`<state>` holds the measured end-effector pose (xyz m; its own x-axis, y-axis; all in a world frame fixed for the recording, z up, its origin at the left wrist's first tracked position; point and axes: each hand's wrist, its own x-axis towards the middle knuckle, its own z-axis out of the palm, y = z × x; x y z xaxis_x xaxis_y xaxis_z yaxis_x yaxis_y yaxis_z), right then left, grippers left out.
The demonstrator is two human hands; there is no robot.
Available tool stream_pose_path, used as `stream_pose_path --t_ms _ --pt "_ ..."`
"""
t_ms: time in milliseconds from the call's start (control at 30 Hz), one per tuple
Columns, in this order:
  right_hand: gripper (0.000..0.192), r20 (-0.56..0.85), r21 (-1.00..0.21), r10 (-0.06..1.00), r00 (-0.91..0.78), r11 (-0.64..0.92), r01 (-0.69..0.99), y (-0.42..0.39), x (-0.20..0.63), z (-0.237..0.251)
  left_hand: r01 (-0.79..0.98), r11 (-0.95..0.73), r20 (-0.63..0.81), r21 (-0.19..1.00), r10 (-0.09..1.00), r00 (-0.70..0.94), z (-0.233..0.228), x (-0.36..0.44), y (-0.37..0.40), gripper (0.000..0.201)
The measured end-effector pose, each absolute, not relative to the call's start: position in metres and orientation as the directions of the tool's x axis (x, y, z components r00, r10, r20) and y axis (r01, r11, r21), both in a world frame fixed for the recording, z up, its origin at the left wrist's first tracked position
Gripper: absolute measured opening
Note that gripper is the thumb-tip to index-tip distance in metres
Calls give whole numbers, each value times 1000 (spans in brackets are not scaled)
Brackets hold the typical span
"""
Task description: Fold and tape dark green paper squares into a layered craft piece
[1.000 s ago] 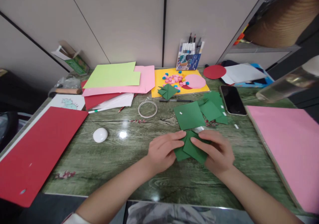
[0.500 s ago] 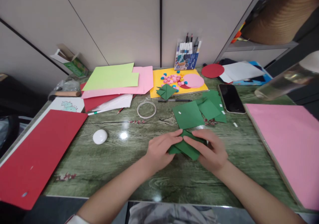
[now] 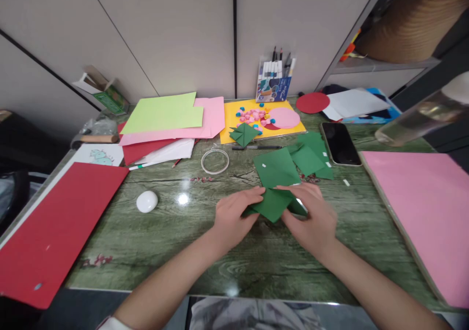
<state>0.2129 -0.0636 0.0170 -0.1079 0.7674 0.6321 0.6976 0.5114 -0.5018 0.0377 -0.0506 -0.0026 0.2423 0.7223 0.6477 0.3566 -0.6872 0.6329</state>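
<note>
Hands folding green paper [image 3: 273, 204] on the worktop [image 3: 176, 232]
Left hand [image 3: 230, 220] and right hand [image 3: 313, 217] fingers pinch it; loose squares [image 3: 276, 167] at twelve o'clock could snag, skewing the crease

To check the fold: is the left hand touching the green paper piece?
Touching. The head view shows the left hand with fingertips on the green paper piece.

The folded green paper piece [image 3: 273, 204] lies on the green wood-grain table [image 3: 176, 242], between the left hand [image 3: 234, 217] and the right hand [image 3: 311, 217]. Just behind it lie flat green paper squares [image 3: 293, 164], with the black smartphone [image 3: 340, 144] to their right. The clear tape ring [image 3: 215, 161] lies left of the squares, and the white oval object [image 3: 147, 201] further left. The large pink sheet [image 3: 425, 208] lies at the right edge, the large red sheet [image 3: 58, 222] at the left.
</note>
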Motion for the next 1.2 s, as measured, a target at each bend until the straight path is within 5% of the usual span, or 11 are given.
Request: stream_pose_path --t_ms 300,467,800,1000,1200 --pt "21 564 -422 792 -236 521 742 -61 213 6 537 -648 524 540 758 388 -2 38 -49 22" --pt "24 469 -434 840 -275 490 756 -61 211 3 572 -554 416 605 833 366 -1 39 -48 17" --pt "19 509 -450 825 -246 499 741 -62 210 4 484 -460 318 744 881 349 1 39 -45 19" --pt "16 449 -460 833 -324 527 715 -60 211 4 433 -268 172 861 954 247 -2 42 -46 45" --pt "29 374 -574 893 -250 434 694 -62 210 5 448 -241 170 861 966 194 1 41 -43 18"
